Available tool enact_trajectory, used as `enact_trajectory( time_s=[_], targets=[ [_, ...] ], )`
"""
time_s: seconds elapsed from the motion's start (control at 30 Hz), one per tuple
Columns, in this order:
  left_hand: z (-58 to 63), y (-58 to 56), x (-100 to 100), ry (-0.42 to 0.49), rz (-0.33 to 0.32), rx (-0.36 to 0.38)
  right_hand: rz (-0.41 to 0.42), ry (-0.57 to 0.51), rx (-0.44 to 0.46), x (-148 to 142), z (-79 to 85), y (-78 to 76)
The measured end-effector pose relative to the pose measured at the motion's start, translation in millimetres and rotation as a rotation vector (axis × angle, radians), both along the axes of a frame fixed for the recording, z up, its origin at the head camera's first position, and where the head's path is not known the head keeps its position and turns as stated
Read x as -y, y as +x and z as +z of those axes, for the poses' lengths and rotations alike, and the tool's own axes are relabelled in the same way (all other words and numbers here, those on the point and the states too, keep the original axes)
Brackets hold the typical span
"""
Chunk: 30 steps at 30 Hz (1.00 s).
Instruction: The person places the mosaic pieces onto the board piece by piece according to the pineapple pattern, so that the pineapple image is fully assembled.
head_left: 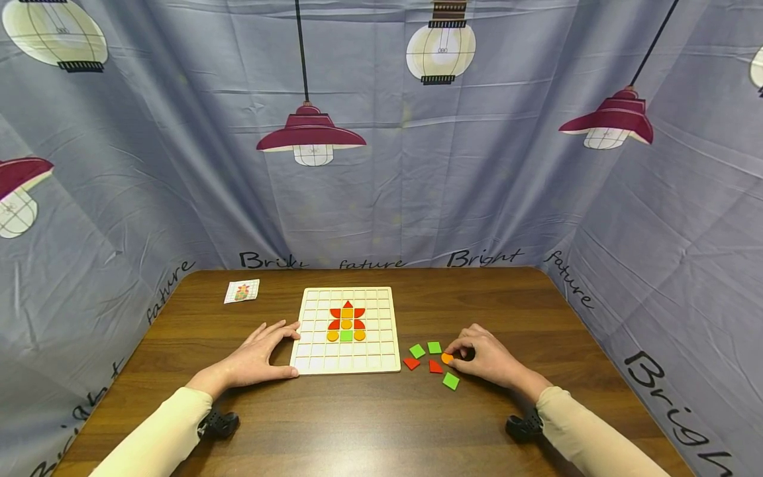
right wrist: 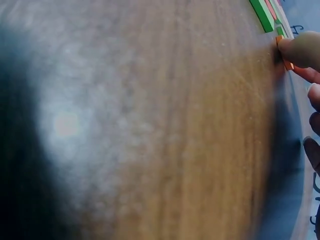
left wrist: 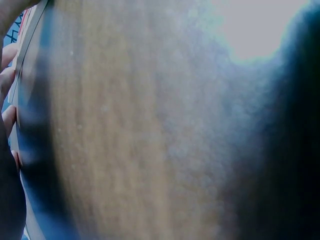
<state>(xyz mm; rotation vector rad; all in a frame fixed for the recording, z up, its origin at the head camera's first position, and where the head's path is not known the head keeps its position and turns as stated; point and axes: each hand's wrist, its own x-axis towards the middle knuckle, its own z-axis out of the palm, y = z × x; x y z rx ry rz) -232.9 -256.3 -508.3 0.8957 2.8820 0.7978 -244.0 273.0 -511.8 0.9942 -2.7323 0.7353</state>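
A cream gridded board [head_left: 378, 354] lies on the table in the head view. On its squares a figure is built from red, orange and green tiles, with a green square [head_left: 346, 336] in the bottom row. My left hand [head_left: 257, 354] rests by the board's left side, fingers and thumb spread and touching its edge. To the right of the board, my right hand [head_left: 485, 356] pinches an orange round tile [head_left: 447, 358] between thumb and fingers. The same tile [right wrist: 285, 52] shows edge-on in the right wrist view. The left wrist view is mostly blurred table.
Loose green tiles [head_left: 451, 381] and red tiles [head_left: 436, 366] lie between the board and my right hand. A small card [head_left: 242, 291] with a printed coloured figure lies at the table's back left. A patterned curtain [head_left: 381, 199] hangs behind the wooden table [head_left: 357, 424].
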Motion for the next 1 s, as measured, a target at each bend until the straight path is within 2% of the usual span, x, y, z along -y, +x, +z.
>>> enact_trajectory(
  time_s=[0.33, 0.6, 0.8, 1.0],
  targets=[
    [-0.2, 0.0, 0.2, -0.003, -0.002, 0.000, -0.011, -0.017, -0.034, 2.1, -2.6, 0.6],
    [0.5, 0.5, 0.4, 0.001, -0.001, 0.003, -0.019, -0.094, -0.063, 12.9, 12.6, -5.0],
    [1.5, 0.1, 0.8, -0.001, -0.004, 0.007, -0.002, -0.074, -0.055, 43.1, 24.7, -15.7],
    [3.1, 0.8, 0.7, -0.005, -0.010, 0.014, 0.094, -0.058, -0.090, 93.2, 27.8, -22.8]
  ],
)
